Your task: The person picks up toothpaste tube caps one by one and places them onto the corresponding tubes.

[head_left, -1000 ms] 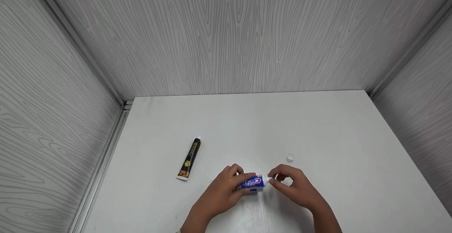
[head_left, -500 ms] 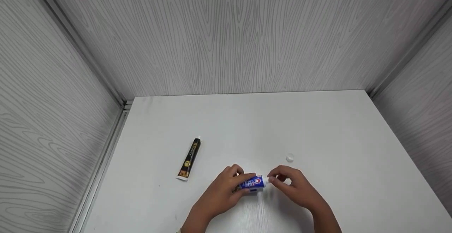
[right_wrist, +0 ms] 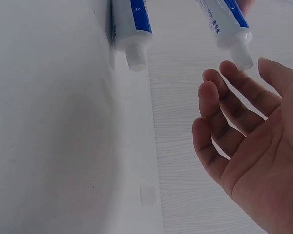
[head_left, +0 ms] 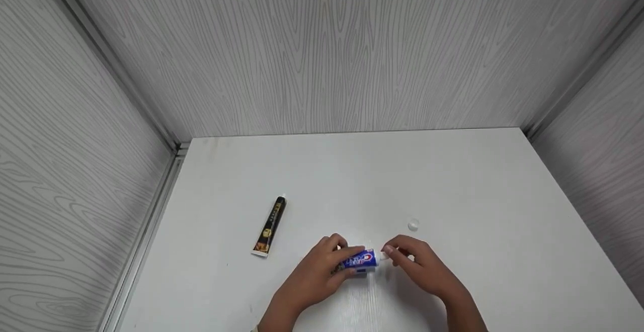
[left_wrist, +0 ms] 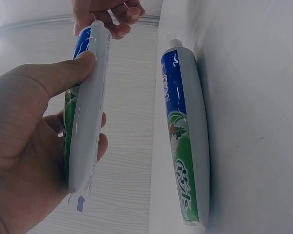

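My left hand grips the blue tube at near centre, long axis left to right; its white cap points right, nearest my right hand; loosely parted fingers hold nothing.

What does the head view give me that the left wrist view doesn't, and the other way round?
Only the head view: the black tube and the small translucent piece.
Only the left wrist view, clearly: a second blue-and-green tube at picture right.
Both: the white tabletop, the left hand holding a blue-labelled tube, and the right hand at its narrow end.
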A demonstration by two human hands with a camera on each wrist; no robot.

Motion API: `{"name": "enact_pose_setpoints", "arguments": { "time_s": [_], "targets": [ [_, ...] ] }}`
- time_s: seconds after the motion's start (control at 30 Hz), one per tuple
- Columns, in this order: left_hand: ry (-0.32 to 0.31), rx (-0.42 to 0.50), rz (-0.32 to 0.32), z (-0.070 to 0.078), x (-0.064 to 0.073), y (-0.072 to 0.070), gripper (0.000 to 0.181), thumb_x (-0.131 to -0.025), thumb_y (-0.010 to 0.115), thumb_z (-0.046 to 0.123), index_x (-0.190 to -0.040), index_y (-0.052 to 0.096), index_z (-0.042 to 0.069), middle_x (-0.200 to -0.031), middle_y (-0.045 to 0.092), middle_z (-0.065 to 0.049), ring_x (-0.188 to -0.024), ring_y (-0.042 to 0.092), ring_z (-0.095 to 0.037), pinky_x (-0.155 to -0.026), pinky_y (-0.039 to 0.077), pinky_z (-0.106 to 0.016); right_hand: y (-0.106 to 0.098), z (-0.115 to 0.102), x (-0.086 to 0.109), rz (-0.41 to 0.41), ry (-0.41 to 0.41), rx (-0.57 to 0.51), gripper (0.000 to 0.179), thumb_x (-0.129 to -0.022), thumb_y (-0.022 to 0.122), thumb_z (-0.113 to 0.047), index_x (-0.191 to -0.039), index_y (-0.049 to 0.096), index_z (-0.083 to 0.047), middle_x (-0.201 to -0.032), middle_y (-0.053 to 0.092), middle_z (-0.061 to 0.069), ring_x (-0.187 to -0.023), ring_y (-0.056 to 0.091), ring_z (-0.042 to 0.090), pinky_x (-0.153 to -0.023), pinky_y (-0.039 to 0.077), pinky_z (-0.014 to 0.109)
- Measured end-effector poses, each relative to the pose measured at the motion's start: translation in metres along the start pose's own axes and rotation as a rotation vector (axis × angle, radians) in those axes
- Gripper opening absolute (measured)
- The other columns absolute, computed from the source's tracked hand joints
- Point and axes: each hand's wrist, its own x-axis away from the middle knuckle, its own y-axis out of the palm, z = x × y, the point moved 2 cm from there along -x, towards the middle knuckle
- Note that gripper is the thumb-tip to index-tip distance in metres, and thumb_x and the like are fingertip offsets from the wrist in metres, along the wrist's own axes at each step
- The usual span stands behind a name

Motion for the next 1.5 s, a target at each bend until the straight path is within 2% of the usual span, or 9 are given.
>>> {"name": "enact_pose_setpoints", "arguments": {
  "time_s": [0.17,0.3,0.4,0.5,0.7,0.8,1.27,1.5],
  "targets": [
    [0.001,0.0,0.002,0.0,0.0,-0.001,0.048,-0.101,0.074,0.029,-0.148,0.064,0.033,-0.122,0.059,0.006,-0.109,0.052,-0.01,-0.097,0.053,-0.033,-0.001,-0.002,0.002,0.044,-0.027,-0.022,0.019,-0.111,0.059,-0.033,-0.114,0.075,-0.025,-0.109,0.074,0.005,-0.087,0.07,0.03,-0.078,0.057,0.031],
    [-0.003,0.002,0.0,0.001,0.0,-0.001,0.048,-0.101,0.075,0.029,-0.148,0.064,0.034,-0.122,0.059,0.007,-0.109,0.052,-0.01,-0.098,0.053,-0.034,-0.003,-0.006,0.003,0.086,-0.123,0.005,0.011,-0.107,0.066,-0.026,-0.114,0.073,-0.031,-0.111,0.074,0.0,-0.087,0.069,0.02,-0.082,0.057,0.031],
    [-0.007,0.004,-0.002,0.001,0.0,-0.001,0.048,-0.101,0.075,0.029,-0.147,0.064,0.036,-0.122,0.06,0.007,-0.11,0.052,-0.01,-0.099,0.053,-0.034,-0.003,-0.009,0.004,0.108,-0.2,0.034,0.018,-0.101,0.075,-0.019,-0.115,0.071,-0.031,-0.111,0.073,-0.006,-0.088,0.067,0.013,-0.084,0.057,0.033],
    [-0.006,0.004,-0.003,0.001,0.0,0.0,0.047,-0.101,0.074,0.029,-0.147,0.064,0.037,-0.122,0.06,0.007,-0.11,0.052,-0.01,-0.099,0.053,-0.034,-0.004,-0.011,0.006,0.113,-0.248,0.04,0.029,-0.095,0.08,-0.011,-0.116,0.071,-0.029,-0.111,0.073,-0.005,-0.086,0.066,0.012,-0.082,0.058,0.035],
    [0.004,0.006,0.002,0.002,0.001,-0.001,0.046,-0.102,0.073,0.03,-0.147,0.064,0.036,-0.122,0.058,0.007,-0.11,0.051,-0.009,-0.098,0.052,-0.033,-0.003,-0.01,0.007,0.097,-0.291,0.043,0.033,-0.09,0.084,-0.006,-0.115,0.071,-0.023,-0.111,0.072,-0.003,-0.083,0.067,0.014,-0.081,0.057,0.035],
    [0.004,0.012,0.004,0.002,0.001,-0.001,0.047,-0.102,0.073,0.029,-0.147,0.064,0.035,-0.122,0.058,0.007,-0.11,0.051,-0.009,-0.098,0.052,-0.034,-0.004,-0.009,0.006,0.079,-0.284,0.042,0.03,-0.091,0.083,-0.006,-0.114,0.072,-0.02,-0.11,0.072,-0.004,-0.084,0.067,0.015,-0.081,0.058,0.033],
    [0.017,0.006,0.016,0.0,0.002,0.001,0.046,-0.102,0.073,0.031,-0.147,0.065,0.034,-0.122,0.058,0.007,-0.11,0.051,-0.01,-0.097,0.052,-0.032,0.0,-0.009,0.005,0.066,-0.275,0.007,0.027,-0.093,0.079,-0.002,-0.11,0.072,-0.023,-0.107,0.073,-0.004,-0.089,0.067,0.016,-0.08,0.058,0.032],
    [0.009,0.007,0.007,-0.001,0.002,0.001,0.046,-0.102,0.072,0.031,-0.148,0.064,0.036,-0.122,0.057,0.008,-0.111,0.051,-0.01,-0.098,0.052,-0.033,0.0,-0.005,0.003,0.056,-0.186,0.029,0.015,-0.098,0.078,-0.014,-0.11,0.074,-0.021,-0.108,0.073,-0.01,-0.091,0.068,0.011,-0.083,0.058,0.033]
  ]
}}
